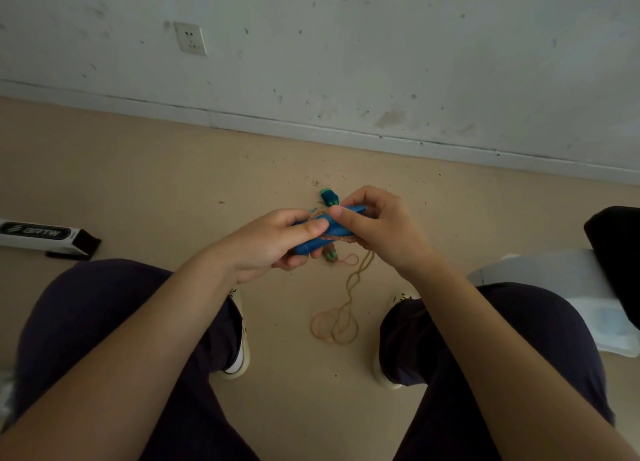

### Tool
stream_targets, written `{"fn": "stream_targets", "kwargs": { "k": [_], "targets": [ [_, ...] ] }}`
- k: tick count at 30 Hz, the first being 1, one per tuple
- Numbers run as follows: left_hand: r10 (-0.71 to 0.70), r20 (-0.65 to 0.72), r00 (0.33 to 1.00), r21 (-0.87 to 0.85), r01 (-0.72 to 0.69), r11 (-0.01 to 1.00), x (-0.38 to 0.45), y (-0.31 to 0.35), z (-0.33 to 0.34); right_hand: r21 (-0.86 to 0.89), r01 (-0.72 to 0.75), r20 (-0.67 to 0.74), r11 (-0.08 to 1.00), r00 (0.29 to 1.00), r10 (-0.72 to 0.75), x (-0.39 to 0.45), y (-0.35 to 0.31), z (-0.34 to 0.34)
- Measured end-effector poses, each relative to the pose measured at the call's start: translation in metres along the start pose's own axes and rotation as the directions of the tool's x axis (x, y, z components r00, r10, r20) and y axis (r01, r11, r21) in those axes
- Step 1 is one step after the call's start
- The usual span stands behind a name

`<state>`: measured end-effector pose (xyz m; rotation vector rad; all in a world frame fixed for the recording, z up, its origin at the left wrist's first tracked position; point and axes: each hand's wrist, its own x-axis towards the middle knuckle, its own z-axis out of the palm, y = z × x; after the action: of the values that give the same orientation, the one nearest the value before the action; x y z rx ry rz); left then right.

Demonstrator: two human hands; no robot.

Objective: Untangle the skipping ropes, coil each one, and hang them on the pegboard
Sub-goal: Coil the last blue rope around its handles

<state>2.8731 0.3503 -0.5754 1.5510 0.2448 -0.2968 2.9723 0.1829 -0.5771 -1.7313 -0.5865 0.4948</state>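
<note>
Looking down w/ the head cam, we see a black-and-white box [38, 234] lying on the beige floor [145, 183] at far left, below a wall socket [190, 38]. Moving right, the left hand [273, 244] grips the lower end of the blue handles [332, 230], thumb pressed flat on top, fingers curled underneath. We count two blue handles crossed, held above the floor btwn the knees. A green-tipped handle [329, 196] shows just behind them; another green end [330, 254] pokes out below. The right hand [377, 226] pinches the upper blue handle, thumb on its near side, fingers wrapped over the far side. Tan rope [341, 317] hangs tangled from the handles, ending in loops nr the floor. At far right, white plastic sheeting [568, 284] and a dark object [616, 252].
</note>
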Motion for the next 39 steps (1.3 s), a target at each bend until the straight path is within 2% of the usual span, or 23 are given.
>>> {"fn": "stream_targets", "kwargs": {
  "k": [3,9,17,21,25,30,36,39],
  "targets": [
    [-0.015,0.081,0.997,-0.010,0.016,1.000,-0.001,0.000,-0.002,0.040,-0.045,-0.018,0.998,0.999,0.046,0.000,-0.002,-0.001],
    [-0.055,0.157,0.986,0.013,0.054,0.998,-0.002,-0.003,-0.001,0.098,-0.101,-0.025,0.990,0.994,0.104,-0.002,-0.005,0.002],
    [0.049,-0.099,0.994,-0.164,-0.065,0.984,0.004,-0.006,0.002,0.202,-0.174,0.153,0.964,0.978,0.144,-0.002,-0.002,0.005],
    [0.146,-0.088,0.985,-0.200,-0.161,0.966,0.004,-0.005,0.002,0.193,-0.176,0.216,0.965,0.967,0.133,-0.002,-0.002,0.004],
    [0.153,-0.095,0.984,-0.256,-0.173,0.951,0.004,-0.005,0.001,0.122,-0.127,0.200,0.984,0.975,0.101,-0.004,-0.003,0.006],
    [0.151,-0.048,0.987,-0.211,-0.158,0.965,0.003,-0.003,-0.001,0.101,-0.119,0.133,0.988,0.985,0.105,-0.004,0.000,0.008],
    [0.126,0.016,0.992,-0.069,-0.125,0.990,-0.001,0.000,-0.002,0.084,-0.118,0.103,0.989,0.989,0.109,-0.003,0.000,0.008],
    [0.167,-0.063,0.984,-0.092,-0.172,0.981,0.001,0.000,-0.001,0.098,-0.102,0.111,0.990,0.990,0.091,-0.003,-0.001,0.010]
  ]
}}
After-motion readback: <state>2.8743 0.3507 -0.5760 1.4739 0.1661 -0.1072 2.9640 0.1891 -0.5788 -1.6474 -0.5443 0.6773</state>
